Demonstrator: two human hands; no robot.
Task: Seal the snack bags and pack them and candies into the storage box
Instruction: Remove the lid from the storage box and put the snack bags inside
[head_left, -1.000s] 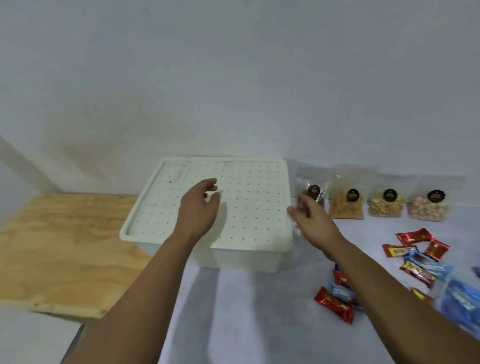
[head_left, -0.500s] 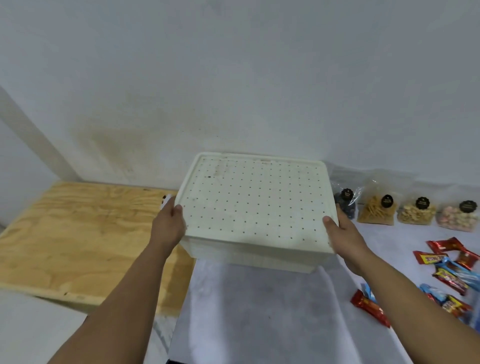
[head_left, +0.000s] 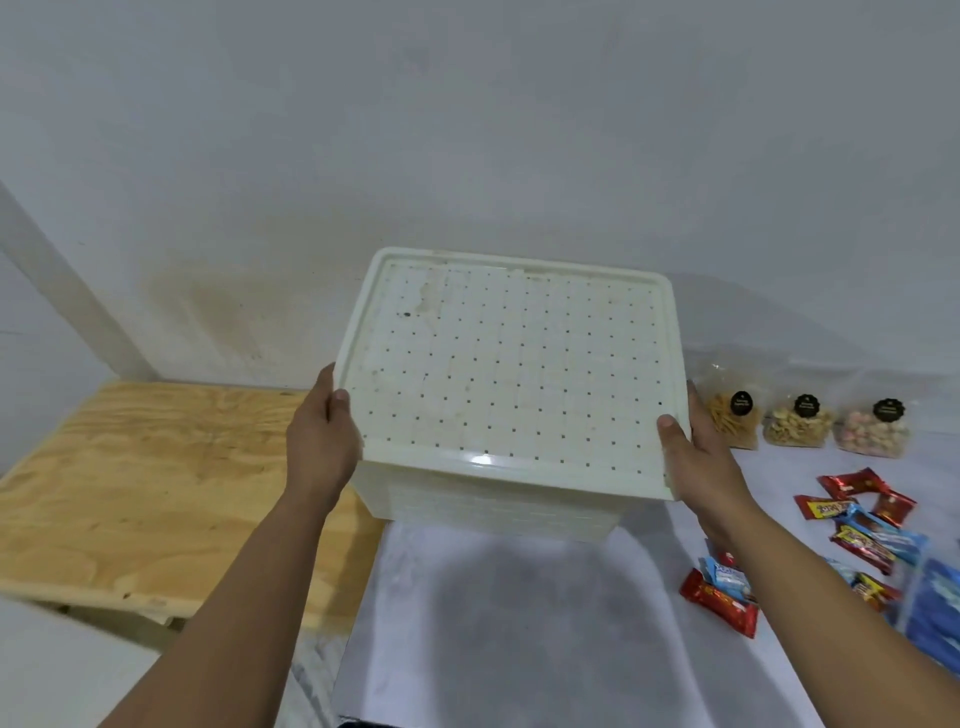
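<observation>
While gripping box (head_left: 498, 395), both thumbs atop.

I'm looking at a bare, makeshift indoor workspace: plain white wall (head_left: 467, 130) at 12 o'clock, raw plywood board (head_left: 156, 493) at 9 o'clock, grey-covered tabletop (head_left: 519, 623) below.

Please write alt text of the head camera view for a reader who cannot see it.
Two bare hands grip a cream storage box by its sides, the left hand and the right hand with thumbs on its dotted lid. To the right on the grey table stand three snack bags, with wrapped candies scattered nearer. A plywood board lies left.
</observation>
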